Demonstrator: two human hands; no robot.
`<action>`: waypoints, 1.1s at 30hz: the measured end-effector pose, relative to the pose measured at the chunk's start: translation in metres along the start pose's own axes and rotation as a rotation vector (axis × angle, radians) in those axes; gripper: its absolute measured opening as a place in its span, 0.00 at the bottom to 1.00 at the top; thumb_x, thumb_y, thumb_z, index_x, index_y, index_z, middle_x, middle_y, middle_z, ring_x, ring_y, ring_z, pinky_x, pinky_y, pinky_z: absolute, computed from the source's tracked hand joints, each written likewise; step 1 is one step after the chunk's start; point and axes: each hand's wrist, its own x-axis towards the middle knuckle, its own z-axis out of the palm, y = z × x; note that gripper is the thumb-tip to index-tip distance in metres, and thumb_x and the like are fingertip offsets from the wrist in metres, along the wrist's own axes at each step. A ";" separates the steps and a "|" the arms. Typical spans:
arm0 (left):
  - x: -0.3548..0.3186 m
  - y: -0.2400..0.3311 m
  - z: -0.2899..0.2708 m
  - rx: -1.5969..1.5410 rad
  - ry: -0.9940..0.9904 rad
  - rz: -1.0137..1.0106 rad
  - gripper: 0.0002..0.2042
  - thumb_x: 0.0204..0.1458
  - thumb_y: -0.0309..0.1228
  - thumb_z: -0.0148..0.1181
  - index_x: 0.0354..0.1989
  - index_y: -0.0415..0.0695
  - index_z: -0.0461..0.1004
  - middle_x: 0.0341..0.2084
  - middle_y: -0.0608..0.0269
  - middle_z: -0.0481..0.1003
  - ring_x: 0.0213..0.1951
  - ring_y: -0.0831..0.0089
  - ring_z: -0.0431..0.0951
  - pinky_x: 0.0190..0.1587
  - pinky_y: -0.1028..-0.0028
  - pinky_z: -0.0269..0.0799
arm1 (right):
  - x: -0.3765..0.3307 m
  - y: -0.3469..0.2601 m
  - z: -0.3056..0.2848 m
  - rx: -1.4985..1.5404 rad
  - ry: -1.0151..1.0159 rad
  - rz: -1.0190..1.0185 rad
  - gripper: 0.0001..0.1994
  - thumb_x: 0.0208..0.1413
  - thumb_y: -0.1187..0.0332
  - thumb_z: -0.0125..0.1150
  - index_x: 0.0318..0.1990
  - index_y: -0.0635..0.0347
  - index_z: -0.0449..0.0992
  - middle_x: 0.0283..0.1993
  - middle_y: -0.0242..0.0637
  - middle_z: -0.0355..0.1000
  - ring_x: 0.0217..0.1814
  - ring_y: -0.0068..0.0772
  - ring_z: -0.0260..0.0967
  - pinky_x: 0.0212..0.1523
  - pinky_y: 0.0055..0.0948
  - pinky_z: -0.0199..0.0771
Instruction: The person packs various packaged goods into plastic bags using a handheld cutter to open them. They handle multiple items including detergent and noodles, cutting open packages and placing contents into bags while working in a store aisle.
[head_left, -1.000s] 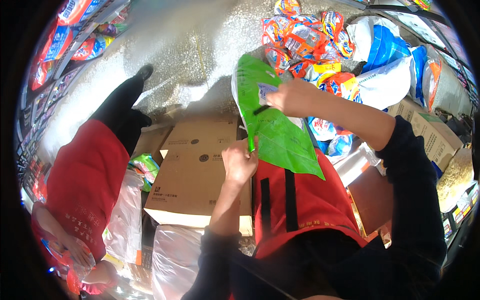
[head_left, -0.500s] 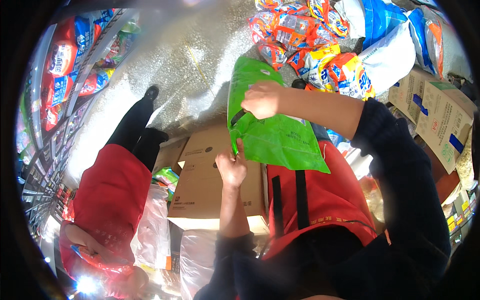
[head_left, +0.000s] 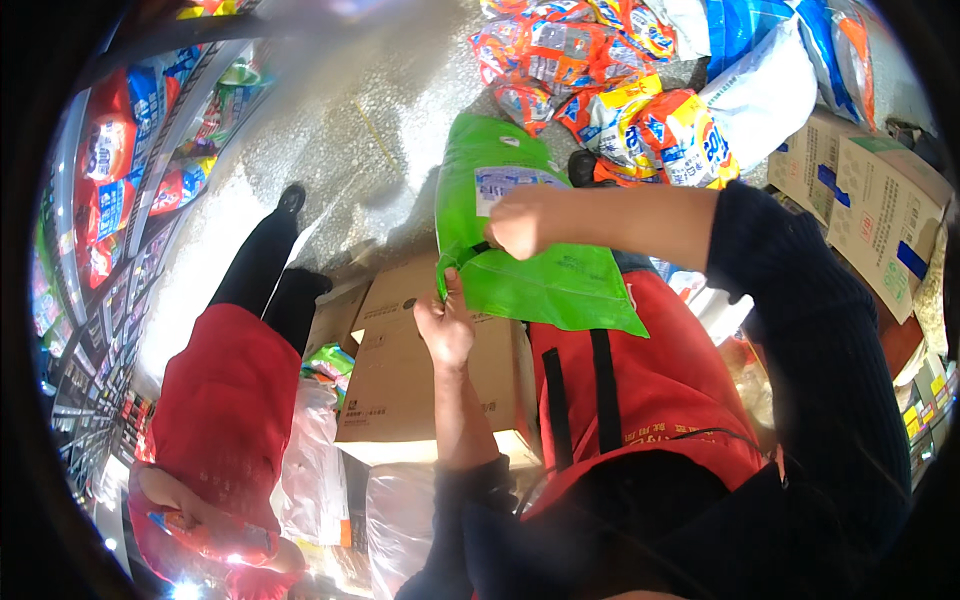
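A large bright green plastic bag [head_left: 545,290] hangs in front of me, with a pale purple label [head_left: 505,183] on its upper part. My left hand [head_left: 445,325] pinches the bag's left edge, thumb pointing up. Just above it, my right hand [head_left: 517,222] is closed around a thin black tool [head_left: 477,248], whose dark end lies against the bag near that edge. Its exact kind is hidden by my fingers. The bag's lower corner overlaps my red apron [head_left: 660,380].
Cardboard boxes [head_left: 410,385] stand just beyond my left forearm. Orange detergent bags [head_left: 565,55] are heaped on the floor ahead, with more cartons [head_left: 880,215] at right. On the left stands a person in a red apron [head_left: 225,390], beside shelves of bagged goods [head_left: 115,150].
My right hand has come down along the bag toward my left hand, uncovering the purple label. My left hand still grips the edge. The whole view has shifted slightly.
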 end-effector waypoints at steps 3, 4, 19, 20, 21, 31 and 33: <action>0.002 0.008 0.005 -0.252 0.145 -0.181 0.18 0.58 0.33 0.48 0.15 0.43 0.65 0.10 0.76 0.61 0.13 0.88 0.56 0.15 0.80 0.47 | -0.065 0.002 0.022 -0.022 -0.085 0.100 0.11 0.44 0.68 0.49 0.35 0.58 0.75 0.30 0.47 0.73 0.36 0.47 0.72 0.33 0.43 0.72; 0.005 0.011 0.006 -0.270 0.132 -0.052 0.18 0.58 0.34 0.48 0.15 0.45 0.66 0.10 0.77 0.61 0.13 0.89 0.55 0.15 0.82 0.44 | -0.092 0.000 0.029 0.041 -0.117 0.147 0.11 0.45 0.68 0.49 0.35 0.58 0.74 0.28 0.46 0.72 0.34 0.47 0.73 0.31 0.43 0.72; 0.049 0.045 0.040 -0.256 0.066 0.031 0.13 0.55 0.38 0.51 0.27 0.39 0.70 0.15 0.70 0.68 0.13 0.86 0.60 0.14 0.82 0.49 | -0.234 0.039 0.032 -0.207 -0.099 0.789 0.09 0.51 0.69 0.48 0.38 0.55 0.72 0.25 0.38 0.73 0.28 0.40 0.74 0.24 0.37 0.73; 0.050 0.047 0.042 -0.254 0.071 0.040 0.13 0.56 0.37 0.51 0.27 0.40 0.70 0.15 0.71 0.67 0.13 0.86 0.60 0.14 0.82 0.48 | -0.228 0.041 0.029 -0.160 0.153 0.744 0.09 0.49 0.70 0.49 0.37 0.56 0.73 0.25 0.39 0.73 0.29 0.42 0.74 0.25 0.39 0.73; 0.051 0.048 0.044 -0.243 0.022 0.058 0.13 0.56 0.37 0.51 0.27 0.40 0.70 0.15 0.71 0.67 0.13 0.86 0.59 0.14 0.82 0.48 | -0.221 0.044 0.026 -0.144 0.420 0.716 0.08 0.48 0.70 0.50 0.36 0.57 0.73 0.26 0.41 0.73 0.29 0.43 0.74 0.26 0.40 0.74; 0.083 0.082 0.072 -0.180 -0.076 0.078 0.15 0.58 0.35 0.47 0.22 0.41 0.71 0.11 0.72 0.63 0.14 0.86 0.56 0.17 0.80 0.47 | -0.290 0.125 0.137 0.174 0.485 0.899 0.13 0.50 0.63 0.53 0.41 0.61 0.69 0.28 0.51 0.71 0.35 0.51 0.71 0.34 0.41 0.70; 0.102 0.091 0.089 -0.026 -0.161 0.144 0.16 0.58 0.35 0.46 0.23 0.41 0.73 0.11 0.72 0.63 0.16 0.85 0.57 0.19 0.79 0.50 | -0.285 0.142 0.155 0.372 0.766 0.919 0.21 0.47 0.56 0.58 0.41 0.66 0.68 0.27 0.52 0.71 0.33 0.52 0.70 0.33 0.39 0.68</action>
